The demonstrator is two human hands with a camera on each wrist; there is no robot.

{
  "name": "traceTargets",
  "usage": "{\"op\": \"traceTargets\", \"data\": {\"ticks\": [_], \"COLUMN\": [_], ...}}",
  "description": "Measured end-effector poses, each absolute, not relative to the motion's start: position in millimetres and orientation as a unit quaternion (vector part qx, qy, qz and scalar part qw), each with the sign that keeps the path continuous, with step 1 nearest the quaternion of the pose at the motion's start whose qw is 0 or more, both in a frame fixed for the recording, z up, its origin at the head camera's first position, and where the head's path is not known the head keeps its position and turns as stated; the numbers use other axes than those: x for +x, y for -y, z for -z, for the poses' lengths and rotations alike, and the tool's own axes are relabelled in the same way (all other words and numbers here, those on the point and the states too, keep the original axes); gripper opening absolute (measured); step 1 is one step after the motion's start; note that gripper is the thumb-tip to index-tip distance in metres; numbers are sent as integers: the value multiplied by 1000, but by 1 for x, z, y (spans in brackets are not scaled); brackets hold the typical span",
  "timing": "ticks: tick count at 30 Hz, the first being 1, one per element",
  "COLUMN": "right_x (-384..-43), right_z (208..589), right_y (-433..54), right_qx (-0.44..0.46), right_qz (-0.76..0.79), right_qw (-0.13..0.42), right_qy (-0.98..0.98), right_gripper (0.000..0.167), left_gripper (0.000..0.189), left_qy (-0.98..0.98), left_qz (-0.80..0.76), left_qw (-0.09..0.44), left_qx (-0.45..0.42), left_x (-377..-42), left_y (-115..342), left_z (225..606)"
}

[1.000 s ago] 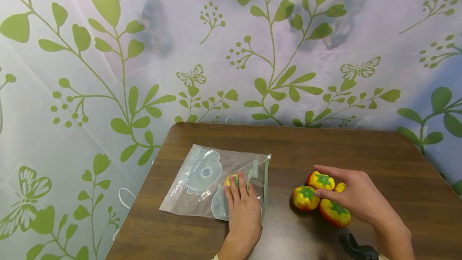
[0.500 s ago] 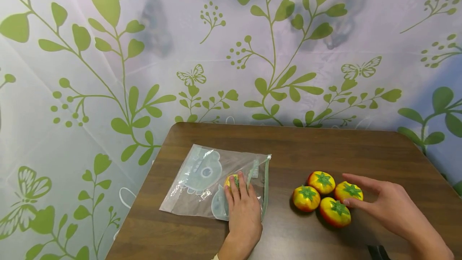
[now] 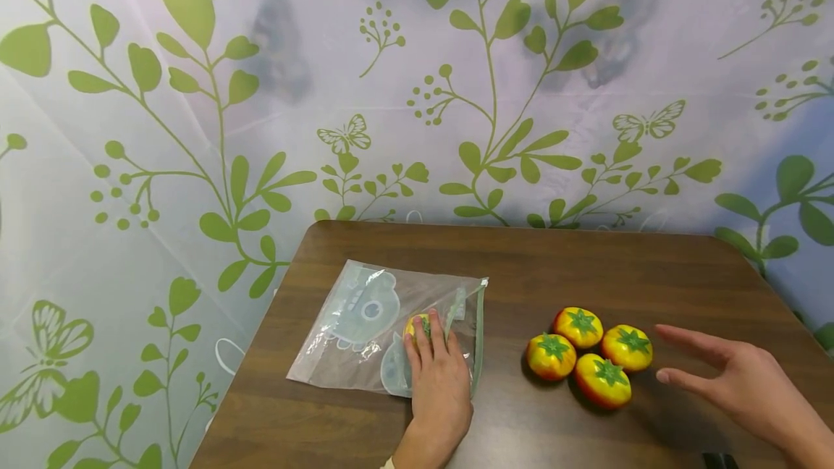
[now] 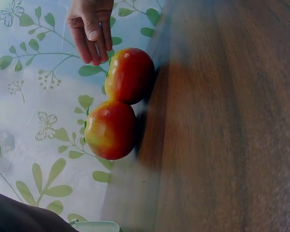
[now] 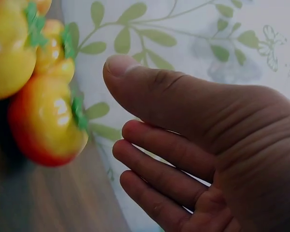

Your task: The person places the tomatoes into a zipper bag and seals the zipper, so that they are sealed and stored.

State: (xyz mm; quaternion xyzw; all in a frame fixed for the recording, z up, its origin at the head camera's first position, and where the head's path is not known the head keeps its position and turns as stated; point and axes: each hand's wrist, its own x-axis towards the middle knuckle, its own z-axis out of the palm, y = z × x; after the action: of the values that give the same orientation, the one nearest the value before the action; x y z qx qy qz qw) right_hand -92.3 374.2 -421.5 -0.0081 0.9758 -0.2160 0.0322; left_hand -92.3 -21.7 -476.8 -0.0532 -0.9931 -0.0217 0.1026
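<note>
Head view: a clear zip bag [image 3: 371,342] is lying left on the bench [image 3: 651,273]; a bagged fruit [image 3: 411,324] is showing partly under the left hand [image 3: 439,378], apparently inside the film. Right of the bag, four loose ones are sitting clustered: left fruit [image 3: 550,357], far fruit [image 3: 578,328], right fruit [image 3: 627,348], near fruit [image 3: 602,381].

My read: one is looking done, four are remaining outside. Zip edge is facing the cluster; can't tell if it's gaping.

Pose: left hand is reaching from the near side, resting flat, fingers nearly straight. Right hand [image 3: 736,375] is hovering just right of right fruit, fingers extended left, thumb spread away, gripping nothing. Right wrist view is confirming the gap.
</note>
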Motion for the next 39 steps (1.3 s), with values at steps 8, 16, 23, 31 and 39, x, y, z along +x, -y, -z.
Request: {"op": "traceTargets", "data": {"ticks": [8,16,23,31,39], "right_x": [-95,-106,-113,-119,-125], "right_z": [432,447,457,463,470], "right_y": [-384,-388,-387,-386,-382], "right_qx": [4,3,-11,-28,-11], "right_qz": [237,269,277,308,297], "right_qw": [49,65,80,77,94], "right_qy": [-970,-961,-958,-948,-950], "right_gripper": [79,83,86,84,90], "left_gripper": [83,86,90,92,84], "left_qy": [994,994,994,995,992], "left_qz": [14,15,22,23,27], "left_qw": [101,95,86,78,109], "left_qx": [-51,-52,-59,-51,-50], "left_x": [-92,-92,-91,-93,-94], "left_y": [21,21,22,20,20], "left_z": [477,477,475,474,479]}}
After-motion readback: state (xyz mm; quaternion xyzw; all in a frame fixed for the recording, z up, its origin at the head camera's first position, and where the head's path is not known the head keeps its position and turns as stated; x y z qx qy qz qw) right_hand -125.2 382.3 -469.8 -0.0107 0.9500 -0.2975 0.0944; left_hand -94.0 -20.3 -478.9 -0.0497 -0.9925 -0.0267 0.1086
